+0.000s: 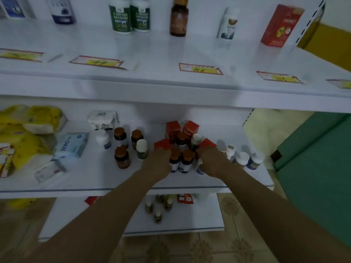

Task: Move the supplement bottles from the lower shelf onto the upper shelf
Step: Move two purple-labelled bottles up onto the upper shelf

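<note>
Both hands are reaching into the bottle cluster on the lower shelf [95,179]. The step in hand appears to be taking hold of items for transfer to the upper shelf [152,54].

Procedure, left to right:

1. Left hand [158,162]: it rests against a red box [162,144], with two blue-label bottles [180,160] just beside it on the right. The fingers curl forward over the box; whether they grip it cannot be told. Select a bottle, not the box, and close around its body below the brown cap.
2. Right hand [210,162]: it lies over a second red box [207,143], with white bottles [245,158] just beside it on the right. The fingers are bent downward and partly hidden; whether they hold anything cannot be told.
3. Lift each bottle straight up before drawing it back. The cluster is tightly packed, and a sideways pull would likely topple the neighbours.
4. Clear the front edge of the upper shelf, then set the bottles upright in the bare space between the green bottles [130,16] and the brown bottle [178,18].

More brown-capped bottles [121,149] stand apart, left of the left hand.
</note>
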